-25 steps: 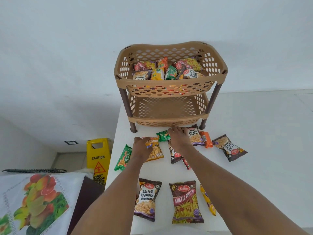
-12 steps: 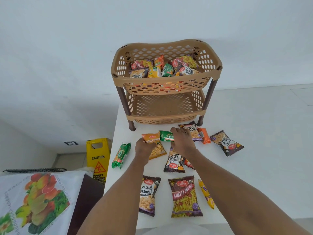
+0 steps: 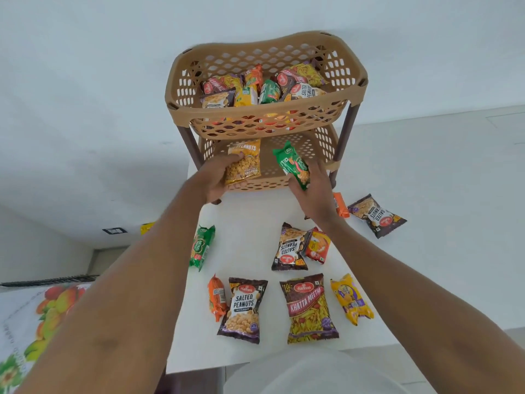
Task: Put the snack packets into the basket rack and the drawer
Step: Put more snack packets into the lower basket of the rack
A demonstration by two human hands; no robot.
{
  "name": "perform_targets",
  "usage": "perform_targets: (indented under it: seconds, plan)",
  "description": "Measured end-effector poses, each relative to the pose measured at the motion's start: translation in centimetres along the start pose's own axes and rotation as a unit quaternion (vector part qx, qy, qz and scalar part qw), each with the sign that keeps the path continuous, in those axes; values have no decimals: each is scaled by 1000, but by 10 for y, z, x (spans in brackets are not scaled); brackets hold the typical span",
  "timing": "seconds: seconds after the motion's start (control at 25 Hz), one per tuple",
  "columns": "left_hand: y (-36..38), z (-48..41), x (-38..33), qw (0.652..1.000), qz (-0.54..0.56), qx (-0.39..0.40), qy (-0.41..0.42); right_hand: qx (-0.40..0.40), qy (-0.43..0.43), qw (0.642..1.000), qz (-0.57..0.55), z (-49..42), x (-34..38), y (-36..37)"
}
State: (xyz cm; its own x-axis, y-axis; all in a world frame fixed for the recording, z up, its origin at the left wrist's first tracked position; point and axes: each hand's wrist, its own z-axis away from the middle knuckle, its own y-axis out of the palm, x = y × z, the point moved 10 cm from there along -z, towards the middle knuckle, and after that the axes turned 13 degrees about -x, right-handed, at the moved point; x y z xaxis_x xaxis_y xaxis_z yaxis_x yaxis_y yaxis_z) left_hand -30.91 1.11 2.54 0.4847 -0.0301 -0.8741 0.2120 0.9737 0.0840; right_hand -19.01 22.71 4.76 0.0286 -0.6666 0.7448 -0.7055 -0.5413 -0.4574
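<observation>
Left hand: the left hand [image 3: 217, 177] is closed around a yellow peanut packet [image 3: 243, 161], thumb across its front, holding it upright at the mouth of the lower basket [image 3: 309, 143].
Right hand: the right hand [image 3: 312, 189] pinches a green packet [image 3: 292, 165] between thumb and fingers, tilted, just over that basket's front rim.
Rack: the basket rack [image 3: 352, 89] stands at the far edge of the white table [image 3: 250, 245]; its upper basket is already crowded with packets, while the lower one looks bare (what I can see of it).
Left on the table: a green one [image 3: 202, 247] by the left edge, two orange ones, three salted peanuts bags, a khatta meetha bag [image 3: 310, 308], a yellow packet [image 3: 352, 298] and a red-orange one.
Drawer: none in sight from here.
Step in hand: I'd say both packets are about to go into the lower tier.
What could go wrong: the gap under the upper basket is low, so a packet held upright may catch on it and slip from the fingers. Let go too soon, either could tip over the front rim onto the table. A forearm could also brush the green one off the left edge.
</observation>
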Motion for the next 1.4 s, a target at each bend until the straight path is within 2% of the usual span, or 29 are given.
perform_targets:
  seconds: [0.24, 0.44, 0.52, 0.64, 0.68, 0.84, 1.08, 1.2, 1.32, 1.4]
  plan:
    - [-17, -68, -9, 982, -103, -156, 3, 60, 56, 996, 45, -49, -4, 49]
    - [-30, -107, -16, 934, -266, -234, 45, 157, 156, 971, 86, -68, -28, 102]
    - [-38, -116, -25, 902, -319, -277, 90, 182, 177, 963, 95, -72, -34, 118]
    - [-34, -121, -40, 813, -454, -296, 214, 192, 180, 958, 112, -72, -39, 131]
    - [-30, -122, -40, 794, -483, -286, 232, 192, 172, 958, 125, -71, -39, 133]
    - [-8, -125, -30, 812, -497, -193, 237, 201, 132, 956, 170, -65, -37, 142]
    - [3, -133, -25, 796, -550, -132, 215, 207, 108, 951, 200, -67, -35, 141]
    - [-1, -130, -32, 802, -544, -155, 192, 224, 116, 949, 190, -66, -28, 152]
    - [-12, -120, -49, 812, -499, -216, 214, 291, 137, 932, 167, -56, -21, 180]
    - [-16, -117, -57, 793, -506, -236, 244, 339, 126, 915, 181, -47, -17, 202]
